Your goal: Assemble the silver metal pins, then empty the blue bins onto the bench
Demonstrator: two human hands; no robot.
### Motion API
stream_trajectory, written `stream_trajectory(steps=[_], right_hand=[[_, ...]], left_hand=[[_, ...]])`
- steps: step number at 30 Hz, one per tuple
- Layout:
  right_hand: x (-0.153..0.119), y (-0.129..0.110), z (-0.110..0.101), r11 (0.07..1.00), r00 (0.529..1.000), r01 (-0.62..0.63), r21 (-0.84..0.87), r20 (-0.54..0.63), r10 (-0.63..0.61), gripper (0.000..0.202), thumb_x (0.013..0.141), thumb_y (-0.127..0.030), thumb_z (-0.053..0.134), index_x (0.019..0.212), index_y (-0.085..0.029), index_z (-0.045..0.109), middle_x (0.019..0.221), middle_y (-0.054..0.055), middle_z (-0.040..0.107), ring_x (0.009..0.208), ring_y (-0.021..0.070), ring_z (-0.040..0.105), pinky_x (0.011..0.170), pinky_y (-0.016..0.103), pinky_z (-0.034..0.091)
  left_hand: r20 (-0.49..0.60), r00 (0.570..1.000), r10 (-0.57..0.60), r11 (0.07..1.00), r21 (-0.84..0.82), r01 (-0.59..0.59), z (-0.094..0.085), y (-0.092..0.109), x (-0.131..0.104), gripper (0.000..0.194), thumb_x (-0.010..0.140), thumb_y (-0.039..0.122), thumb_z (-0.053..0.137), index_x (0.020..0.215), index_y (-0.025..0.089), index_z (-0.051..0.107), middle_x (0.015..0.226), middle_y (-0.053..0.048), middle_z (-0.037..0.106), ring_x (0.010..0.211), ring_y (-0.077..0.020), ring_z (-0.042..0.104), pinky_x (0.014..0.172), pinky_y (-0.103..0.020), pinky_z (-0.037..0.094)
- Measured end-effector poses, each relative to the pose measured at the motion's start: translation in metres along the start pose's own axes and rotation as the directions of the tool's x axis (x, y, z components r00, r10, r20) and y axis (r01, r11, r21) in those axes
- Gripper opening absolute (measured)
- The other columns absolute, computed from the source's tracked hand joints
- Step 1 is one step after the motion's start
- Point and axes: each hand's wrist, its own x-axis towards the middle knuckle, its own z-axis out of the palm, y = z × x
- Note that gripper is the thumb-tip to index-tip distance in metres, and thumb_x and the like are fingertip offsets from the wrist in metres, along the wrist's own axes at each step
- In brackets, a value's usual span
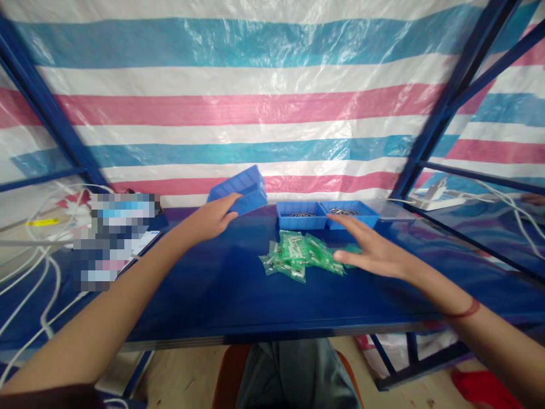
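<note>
My left hand (216,217) grips the near edge of a blue plastic bin (240,190), which is tilted at the back of the table, left of centre. What the bin holds, if anything, is hidden from me. Over the right side of a pile of small clear-and-green plastic packets (293,254), my right hand (377,250) is held with its fingers apart and nothing in it. Slim parts show through the packets. Behind them stand two blue bins, a left one (300,220) and a right one (361,215), both with small metal pieces inside.
The blue table (204,301) ends at a near edge above my lap. White cables (53,284) and a tablet-like device (145,241) lie at left. Blue metal posts (426,136) and a striped plastic sheet (255,108) stand around the table. A white device (440,196) is at right.
</note>
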Motion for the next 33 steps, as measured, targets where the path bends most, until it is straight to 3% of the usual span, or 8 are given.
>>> stream_trajectory(steps=[4, 11, 15, 18, 22, 25, 29, 33], right_hand=[[-0.024, 0.018, 0.038, 0.991, 0.978, -0.088, -0.101, 0.18, 0.105, 0.081, 0.073, -0.062, 0.059, 0.143, -0.036, 0.028, 0.145, 0.008, 0.038, 0.134, 0.0415, 0.026, 0.1, 0.074, 0.017], [-0.001, 0.001, 0.048, 0.999, 0.978, 0.02, -0.028, 0.207, -0.014, 0.093, 0.069, -0.065, 0.061, 0.146, -0.034, 0.02, 0.152, 0.008, 0.025, 0.139, 0.035, 0.018, 0.108, 0.059, 0.023], [0.015, -0.009, 0.054, 0.998, 0.982, 0.059, 0.001, 0.18, -0.058, 0.094, 0.069, -0.066, 0.06, 0.146, -0.031, 0.02, 0.151, 0.01, 0.024, 0.136, 0.0345, 0.026, 0.105, 0.056, 0.029], [0.024, -0.018, 0.06, 0.997, 0.984, 0.08, -0.012, 0.161, -0.077, 0.085, 0.071, -0.066, 0.058, 0.143, -0.032, 0.028, 0.145, 0.011, 0.036, 0.127, 0.0359, 0.039, 0.097, 0.057, 0.036], [0.033, -0.03, 0.074, 0.992, 0.988, 0.122, 0.034, 0.091, -0.124, 0.063, 0.077, -0.055, 0.057, 0.132, -0.027, 0.045, 0.126, 0.011, 0.055, 0.112, 0.0325, 0.051, 0.093, 0.053, 0.04], [0.039, -0.037, 0.085, 0.981, 0.997, 0.074, 0.178, -0.016, -0.072, 0.065, 0.079, -0.053, 0.056, 0.135, -0.023, 0.038, 0.128, 0.012, 0.053, 0.115, 0.031, 0.05, 0.096, 0.052, 0.038], [0.052, -0.035, 0.079, 0.917, 0.989, 0.03, 0.397, -0.142, 0.029, 0.05, 0.09, -0.047, 0.036, 0.134, -0.022, 0.036, 0.133, 0.011, 0.05, 0.123, 0.0242, 0.046, 0.1, 0.044, 0.039], [0.069, -0.004, 0.058, 0.992, 0.959, 0.123, 0.04, -0.261, -0.109, 0.03, 0.086, -0.037, 0.043, 0.104, -0.022, 0.061, 0.111, 0.01, 0.063, 0.114, 0.0278, 0.052, 0.102, 0.049, 0.034]], left_hand=[[0.268, 0.959, -0.089, 0.966, 0.257, 0.018, 0.031, -0.032, 0.007, 0.042, 0.087, 0.017, 0.037, 0.128, 0.017, 0.044, 0.117, -0.015, 0.061, 0.106, -0.0302, 0.058, 0.088, -0.045, 0.044], [0.331, 0.942, -0.057, 0.979, 0.202, -0.012, 0.059, -0.031, 0.031, 0.044, 0.085, 0.018, 0.04, 0.128, 0.023, 0.046, 0.116, -0.011, 0.062, 0.105, -0.0282, 0.057, 0.087, -0.044, 0.043], [0.044, 0.997, 0.056, 0.992, 0.114, -0.061, 0.059, -0.009, 0.025, 0.041, 0.088, 0.026, 0.041, 0.129, 0.022, 0.049, 0.116, -0.013, 0.059, 0.11, -0.0285, 0.052, 0.095, -0.049, 0.038], [-0.2, 0.97, 0.138, 0.982, -0.097, -0.16, 0.063, 0.021, 0.007, 0.046, 0.089, 0.038, 0.045, 0.132, 0.022, 0.045, 0.125, -0.011, 0.051, 0.118, -0.0257, 0.045, 0.103, -0.046, 0.034], [-0.097, 0.968, 0.234, 0.877, -0.409, -0.252, 0.081, 0.055, -0.012, 0.084, 0.079, 0.054, 0.057, 0.146, 0.02, 0.018, 0.145, -0.016, 0.029, 0.134, -0.0305, 0.028, 0.108, -0.048, 0.03], [-0.059, 0.968, 0.244, 0.83, -0.503, -0.24, 0.094, 0.065, -0.016, 0.102, 0.072, 0.059, 0.063, 0.147, 0.019, 0.007, 0.148, -0.019, 0.02, 0.137, -0.0319, 0.023, 0.11, -0.049, 0.027], [-0.108, 0.992, 0.057, 0.873, -0.477, -0.103, 0.087, 0.066, -0.016, 0.098, 0.073, 0.06, 0.061, 0.147, 0.022, 0.01, 0.15, -0.018, 0.015, 0.14, -0.033, 0.014, 0.111, -0.054, 0.023], [-0.058, 0.996, 0.066, 0.922, -0.378, -0.083, 0.064, 0.071, -0.012, 0.07, 0.079, 0.06, 0.054, 0.14, 0.033, 0.033, 0.154, -0.007, 0.013, 0.141, -0.0371, 0.003, 0.108, -0.064, 0.012]])
